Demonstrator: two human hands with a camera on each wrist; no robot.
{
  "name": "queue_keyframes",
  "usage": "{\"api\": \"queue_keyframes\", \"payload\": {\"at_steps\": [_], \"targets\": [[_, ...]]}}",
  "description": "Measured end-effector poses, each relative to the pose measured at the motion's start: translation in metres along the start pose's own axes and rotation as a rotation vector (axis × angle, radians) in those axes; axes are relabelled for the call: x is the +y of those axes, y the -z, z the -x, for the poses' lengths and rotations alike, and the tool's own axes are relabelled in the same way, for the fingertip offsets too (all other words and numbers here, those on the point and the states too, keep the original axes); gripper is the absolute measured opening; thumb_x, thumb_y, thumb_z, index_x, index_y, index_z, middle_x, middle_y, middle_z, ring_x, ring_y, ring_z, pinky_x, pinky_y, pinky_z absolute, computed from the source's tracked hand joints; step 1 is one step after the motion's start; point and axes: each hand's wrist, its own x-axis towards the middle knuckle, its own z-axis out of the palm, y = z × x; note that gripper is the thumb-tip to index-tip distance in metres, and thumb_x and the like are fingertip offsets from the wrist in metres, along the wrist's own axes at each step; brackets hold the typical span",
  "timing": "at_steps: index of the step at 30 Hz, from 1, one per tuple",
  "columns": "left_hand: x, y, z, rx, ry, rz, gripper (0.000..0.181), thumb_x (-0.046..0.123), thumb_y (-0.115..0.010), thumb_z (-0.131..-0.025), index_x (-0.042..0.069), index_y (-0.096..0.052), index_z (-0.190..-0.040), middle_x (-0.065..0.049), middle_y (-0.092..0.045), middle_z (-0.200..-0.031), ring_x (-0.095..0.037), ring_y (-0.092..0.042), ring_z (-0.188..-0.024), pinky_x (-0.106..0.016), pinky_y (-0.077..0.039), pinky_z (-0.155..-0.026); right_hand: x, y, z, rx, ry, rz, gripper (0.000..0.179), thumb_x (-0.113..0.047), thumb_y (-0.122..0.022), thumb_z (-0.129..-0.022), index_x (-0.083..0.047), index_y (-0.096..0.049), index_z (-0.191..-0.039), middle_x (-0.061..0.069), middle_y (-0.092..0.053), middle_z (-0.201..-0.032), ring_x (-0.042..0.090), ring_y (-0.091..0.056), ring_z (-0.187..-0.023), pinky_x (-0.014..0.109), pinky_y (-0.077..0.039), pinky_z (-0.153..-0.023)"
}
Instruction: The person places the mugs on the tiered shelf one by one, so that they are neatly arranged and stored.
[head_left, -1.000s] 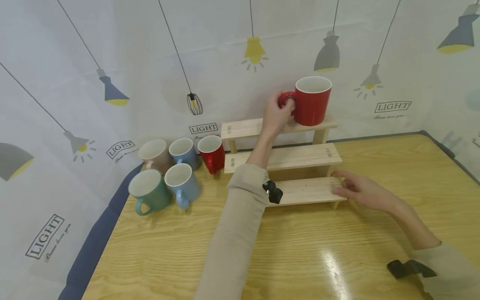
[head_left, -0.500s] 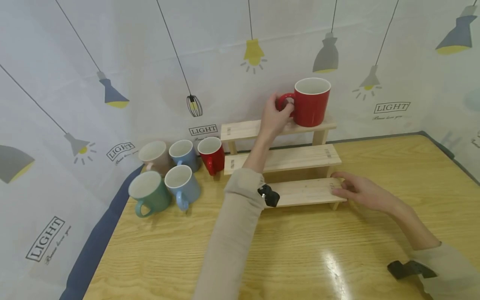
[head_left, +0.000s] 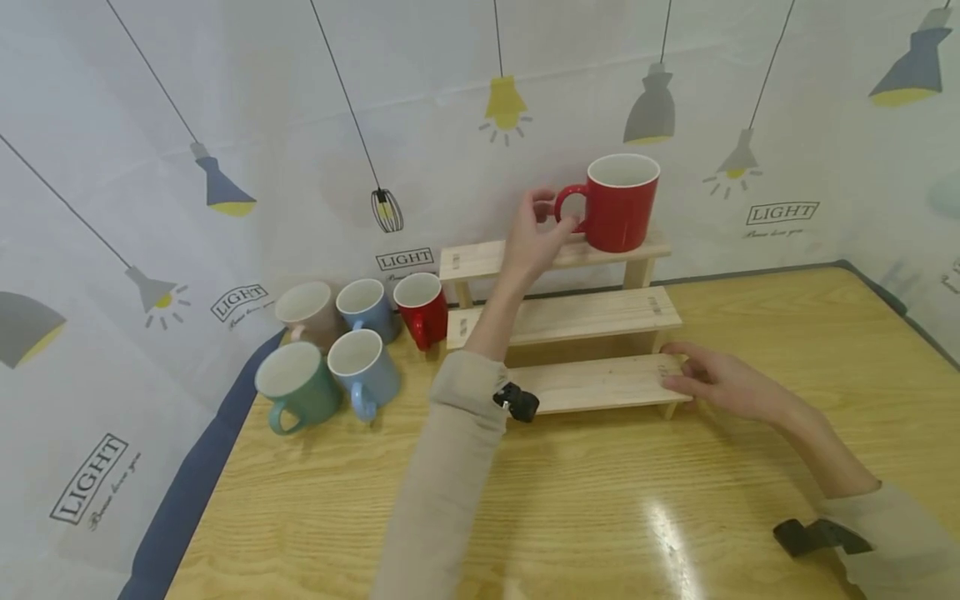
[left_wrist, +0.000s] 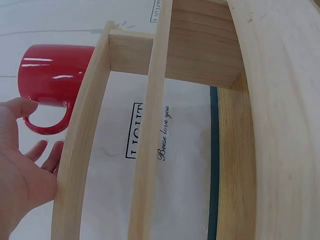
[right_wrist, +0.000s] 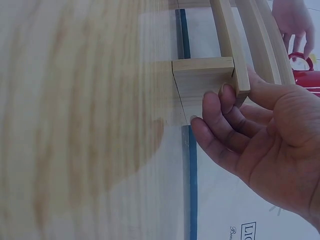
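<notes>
On the wooden rack (head_left: 600, 317) the right hand (head_left: 726, 383) grips, a red mug (head_left: 621, 212) (white inside) stands, left hand (head_left: 536, 240) loose alongside.

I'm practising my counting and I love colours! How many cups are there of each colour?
Red cups: 2
Blue cups: 2
Green cup: 1
Pale pinkish cup: 1
Total: 6 cups

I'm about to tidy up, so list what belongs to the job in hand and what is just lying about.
Job in hand:
upper red mug, left hand at its handle
wooden rack, right hand gripping one end

Seemingly just standing about, untouched:
pink mug
rear blue mug
front blue mug
green mug
lower red mug
</notes>
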Motion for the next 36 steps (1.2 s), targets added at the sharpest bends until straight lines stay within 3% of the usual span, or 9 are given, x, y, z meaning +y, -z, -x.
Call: {"api": "queue_keyframes", "payload": {"at_steps": [3, 9, 19, 28, 36], "targets": [[-0.001, 0.007, 0.004, 0.018, -0.006, -0.001, 0.052, 0.024, -0.067, -0.095, 0.004, -0.046, -0.139, -0.008, -0.055, -0.126, -0.027, -0.048, -0.124, -0.031, -0.044, -0.095, 0.0, 0.0, 0.0, 0.0, 0.005, -0.001, 0.053, -0.016, -0.059, -0.102, 0.01, -0.037, -0.143, 0.004, -0.061, -0.076, 0.014, -0.054, -0.065, 0.028, -0.044, -0.058], [-0.004, 0.019, 0.012, 0.047, -0.039, 0.011, 0.055, 0.02, -0.069, -0.093, 0.0, -0.046, -0.139, -0.015, -0.055, -0.13, -0.025, -0.049, -0.12, -0.028, -0.042, -0.096, 0.0, 0.0, 0.001, -0.003, 0.0, 0.0, 0.053, -0.016, -0.059, -0.102, 0.011, -0.037, -0.143, 0.004, -0.064, -0.08, 0.014, -0.057, -0.069, 0.029, -0.046, -0.062], [-0.008, 0.042, 0.033, 0.162, -0.144, 0.022, 0.037, 0.015, -0.064, -0.097, -0.003, -0.054, -0.128, -0.017, -0.061, -0.119, -0.022, -0.056, -0.109, -0.023, -0.041, -0.088, 0.001, -0.001, 0.001, -0.018, -0.009, -0.03, 0.055, -0.017, -0.058, -0.103, 0.01, -0.035, -0.144, 0.005, -0.066, -0.085, 0.021, -0.066, -0.077, 0.035, -0.055, -0.07], [-0.011, 0.066, 0.054, 0.226, -0.164, 0.036, 0.03, 0.01, -0.062, -0.095, -0.002, -0.057, -0.122, -0.015, -0.061, -0.113, -0.025, -0.057, -0.106, -0.029, -0.043, -0.089, 0.0, -0.001, 0.0, -0.02, -0.023, -0.034, 0.056, -0.018, -0.058, -0.103, 0.011, -0.034, -0.145, 0.006, -0.067, -0.088, 0.02, -0.067, -0.078, 0.035, -0.055, -0.071], [-0.017, 0.088, 0.074, 0.281, -0.112, 0.109, 0.028, 0.007, -0.061, -0.095, -0.002, -0.056, -0.121, -0.011, -0.06, -0.111, -0.02, -0.056, -0.103, -0.029, -0.042, -0.088, 0.0, 0.0, 0.0, -0.018, -0.017, -0.015, 0.057, -0.02, -0.058, -0.103, 0.011, -0.034, -0.145, 0.005, -0.068, -0.088, 0.018, -0.066, -0.077, 0.034, -0.054, -0.07]]}}
